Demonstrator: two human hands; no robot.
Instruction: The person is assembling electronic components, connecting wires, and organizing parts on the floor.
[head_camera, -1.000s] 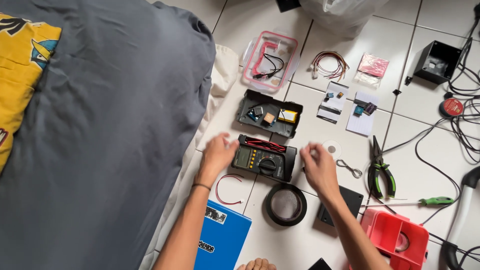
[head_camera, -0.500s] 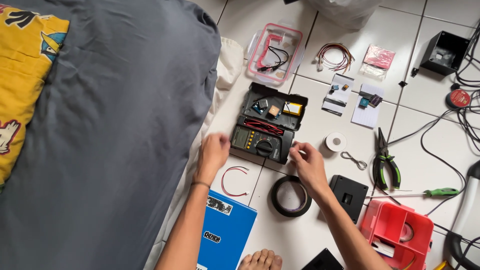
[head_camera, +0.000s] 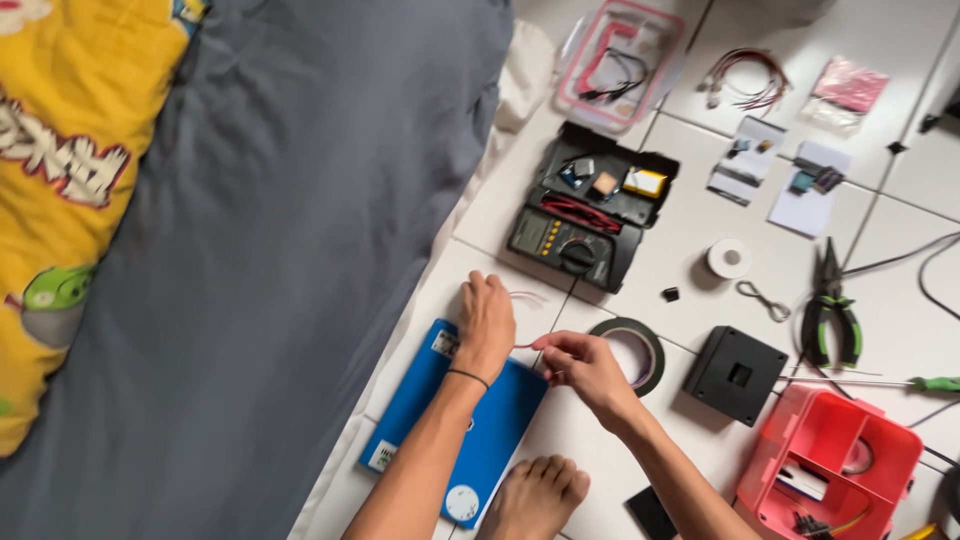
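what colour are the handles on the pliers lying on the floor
Black with bright green trim; the pliers show in the head view.

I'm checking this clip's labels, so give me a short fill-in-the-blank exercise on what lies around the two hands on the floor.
1. The left hand and right hand meet over a thin red ____.
2. The left forearm lies across a flat ____ folder.
3. Just right of the right hand lies a black roll of ____.
4. The multimeter sits in a black ____.

Missing words: wire; blue; tape; case
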